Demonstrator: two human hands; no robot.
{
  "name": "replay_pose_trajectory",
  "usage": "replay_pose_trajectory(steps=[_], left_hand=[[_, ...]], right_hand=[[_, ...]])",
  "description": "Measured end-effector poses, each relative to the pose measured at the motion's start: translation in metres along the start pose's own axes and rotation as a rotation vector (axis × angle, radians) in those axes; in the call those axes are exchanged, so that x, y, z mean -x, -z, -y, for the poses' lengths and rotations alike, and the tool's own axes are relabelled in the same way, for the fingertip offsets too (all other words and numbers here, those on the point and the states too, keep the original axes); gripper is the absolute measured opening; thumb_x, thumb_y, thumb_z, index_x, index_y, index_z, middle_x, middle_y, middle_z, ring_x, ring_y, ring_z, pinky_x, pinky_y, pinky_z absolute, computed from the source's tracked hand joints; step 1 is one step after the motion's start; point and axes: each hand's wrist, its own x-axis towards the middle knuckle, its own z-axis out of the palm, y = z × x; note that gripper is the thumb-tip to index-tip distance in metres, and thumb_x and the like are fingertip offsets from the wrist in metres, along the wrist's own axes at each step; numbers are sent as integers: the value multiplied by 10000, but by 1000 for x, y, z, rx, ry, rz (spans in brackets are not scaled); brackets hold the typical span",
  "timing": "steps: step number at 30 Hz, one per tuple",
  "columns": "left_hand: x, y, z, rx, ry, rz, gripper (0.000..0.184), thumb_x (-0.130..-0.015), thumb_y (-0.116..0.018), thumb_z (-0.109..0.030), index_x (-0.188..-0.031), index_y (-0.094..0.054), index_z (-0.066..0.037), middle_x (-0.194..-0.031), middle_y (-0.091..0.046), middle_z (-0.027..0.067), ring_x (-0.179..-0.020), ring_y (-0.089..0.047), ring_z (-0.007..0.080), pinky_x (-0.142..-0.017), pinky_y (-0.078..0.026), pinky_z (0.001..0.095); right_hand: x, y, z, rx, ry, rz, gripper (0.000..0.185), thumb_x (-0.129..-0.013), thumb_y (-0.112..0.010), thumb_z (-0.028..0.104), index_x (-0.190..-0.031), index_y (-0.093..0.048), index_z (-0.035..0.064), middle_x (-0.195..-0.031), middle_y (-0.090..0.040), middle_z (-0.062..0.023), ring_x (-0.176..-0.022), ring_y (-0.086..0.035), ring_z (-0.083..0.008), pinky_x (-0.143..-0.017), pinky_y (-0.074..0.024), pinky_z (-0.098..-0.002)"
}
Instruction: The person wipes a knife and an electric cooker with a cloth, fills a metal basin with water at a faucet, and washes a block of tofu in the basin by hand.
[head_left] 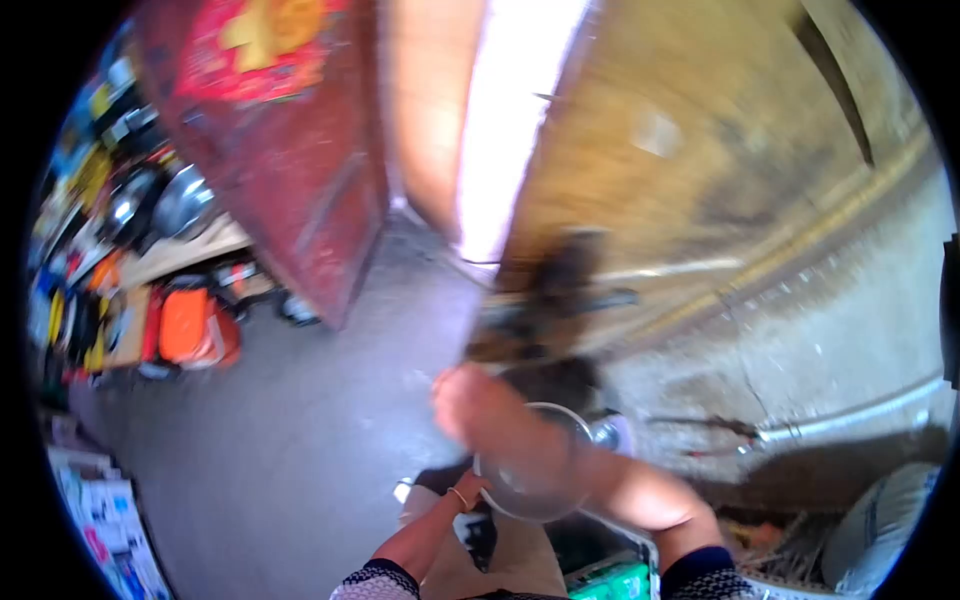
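Observation:
My left hand (470,489), with a bracelet at the wrist, is closed on the left edge of a round, pale bowl (525,503) in front of my body. Whether the bowl is clear or metal I cannot tell, nor can I make out what is in it. Stretched across above the bowl is my right arm, hiding its middle. My right hand (470,400) is raised past the bowl's far left side and smeared by motion. Its fingers cannot be told apart.
A red door (300,190) stands at the upper left, beside a shelf (190,250) crowded with goods and an orange box (185,327). Grey floor (290,430) stretches left of me. On the right are a stained wall (680,150), a white pipe (860,412) and a sack (885,530).

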Motion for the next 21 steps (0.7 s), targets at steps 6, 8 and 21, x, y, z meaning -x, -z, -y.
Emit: replay_pose_trajectory(steps=[6, 8, 21], left_hand=[[86, 192, 25, 363, 88, -167, 267, -667, -558, 12, -934, -558, 8, -832, -580, 89, -742, -581, 206, -615, -490, 342], [138, 234, -2, 594, 39, -248, 197, -663, -556, 8, -857, -577, 31, -779, -577, 97, -688, -586, 221, -598, -492, 366], [347, 524, -26, 1202, -412, -919, 325, -617, -502, 55, -939, -526, 28, -850, -576, 121, -755, -583, 245, -690, -498, 338]], right_hand=[[-79, -82, -77, 826, -435, 680, 196, -851, -453, 175, -908, -639, 152, -882, -604, -42, -843, -555, -199, -770, -383, -380], [-86, -78, -69, 939, -499, 965, 276, -864, -431, 226, -1047, -621, 143, -1114, -578, -50, -1071, -505, -243, -818, -338, -511], [-8, -155, -77, 685, -632, 1323, 276, -838, -442, 234, -1029, -624, 154, -1062, -603, -21, -976, -567, -217, -764, -457, -430]])
